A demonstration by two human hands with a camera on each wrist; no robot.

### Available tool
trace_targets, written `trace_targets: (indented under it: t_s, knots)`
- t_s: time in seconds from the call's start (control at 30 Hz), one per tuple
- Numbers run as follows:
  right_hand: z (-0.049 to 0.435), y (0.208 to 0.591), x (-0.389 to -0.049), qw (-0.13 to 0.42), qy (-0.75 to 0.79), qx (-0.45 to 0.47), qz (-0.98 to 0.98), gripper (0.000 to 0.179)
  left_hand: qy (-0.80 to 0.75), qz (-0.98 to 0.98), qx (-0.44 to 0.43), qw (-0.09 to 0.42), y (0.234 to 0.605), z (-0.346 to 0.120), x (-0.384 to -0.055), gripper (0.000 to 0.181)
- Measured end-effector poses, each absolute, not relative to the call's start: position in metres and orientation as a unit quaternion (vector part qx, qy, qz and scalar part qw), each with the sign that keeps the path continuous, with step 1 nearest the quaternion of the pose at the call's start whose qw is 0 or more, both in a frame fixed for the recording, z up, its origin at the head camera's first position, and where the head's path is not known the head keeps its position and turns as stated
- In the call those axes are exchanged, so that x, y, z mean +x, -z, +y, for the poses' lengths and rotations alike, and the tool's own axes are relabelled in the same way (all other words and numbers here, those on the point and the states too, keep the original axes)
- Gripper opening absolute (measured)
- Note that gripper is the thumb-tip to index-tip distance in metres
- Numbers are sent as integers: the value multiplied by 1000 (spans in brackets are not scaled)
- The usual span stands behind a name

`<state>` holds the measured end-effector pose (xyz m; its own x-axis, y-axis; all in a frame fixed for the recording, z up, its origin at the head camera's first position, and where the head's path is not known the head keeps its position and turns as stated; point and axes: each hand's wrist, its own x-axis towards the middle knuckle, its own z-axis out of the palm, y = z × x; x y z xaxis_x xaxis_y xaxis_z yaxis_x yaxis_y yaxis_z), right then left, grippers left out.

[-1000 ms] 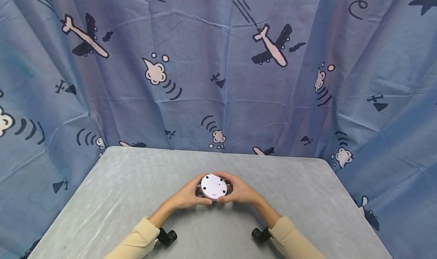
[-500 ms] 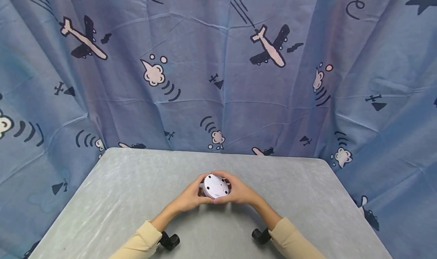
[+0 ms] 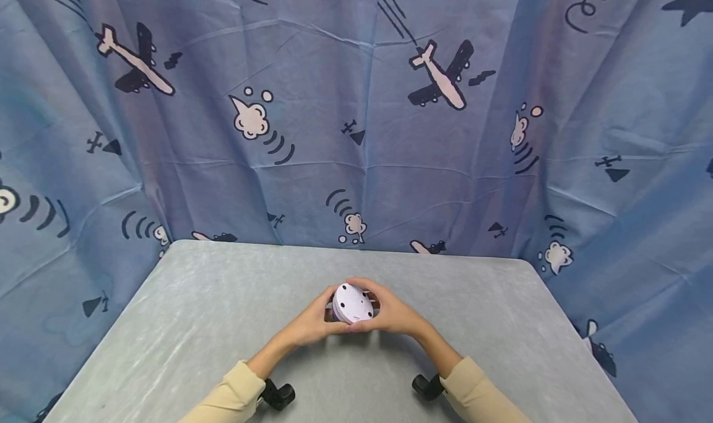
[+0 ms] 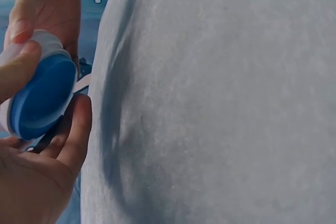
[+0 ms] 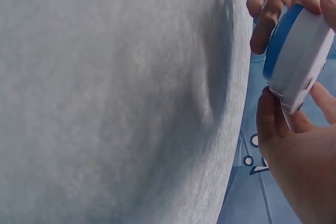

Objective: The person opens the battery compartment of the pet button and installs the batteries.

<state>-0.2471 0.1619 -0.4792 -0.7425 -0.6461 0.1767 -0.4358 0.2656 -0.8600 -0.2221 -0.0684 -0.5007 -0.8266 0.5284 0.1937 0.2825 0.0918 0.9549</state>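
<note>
Both hands hold a round white-and-blue device point(image 3: 354, 303) between them over the table. Its white face, with a patch of small holes and several dark round feet, is turned up towards the head camera and tilts to the right. The opposite side is a smooth blue dome point(image 4: 44, 98), seen in the left wrist view. My left hand point(image 3: 309, 319) grips the left edge, thumb at the near rim. From the other side my right hand point(image 3: 394, 311) grips it, fingers over the far rim. The thumb tips meet at the near edge. A white side point(image 5: 302, 51) shows in the right wrist view.
A grey cloth-like cover lies over the table point(image 3: 223, 287). Behind and at both sides hangs a blue curtain point(image 3: 312, 132) printed with planes and clouds. A black wrist camera point(image 3: 277, 395) sits below the left sleeve, another camera point(image 3: 427, 386) by the right.
The device has turned in the hands, its white face now leaning to the right, and has shifted slightly right. The thumbs have come together at its near edge.
</note>
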Motion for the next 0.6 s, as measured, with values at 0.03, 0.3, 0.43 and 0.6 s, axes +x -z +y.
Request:
trace_targets:
  t_s: [0.03, 0.3, 0.43, 0.6]
  knots:
    - [162, 479, -247, 107, 499, -342, 789, 86, -612, 734, 280, 97, 500, -68, -222, 74]
    - [159, 476, -246, 89, 502, -333, 793, 85, -619, 728, 278, 98, 496, -67, -221, 76]
    - [159, 475, -246, 81, 512, -335, 787, 83, -633, 720, 265, 105, 495, -67, -220, 79]
    - [159, 473, -245, 99, 537, -330, 770, 82, -641, 712, 261, 114, 497, -67, -220, 80]
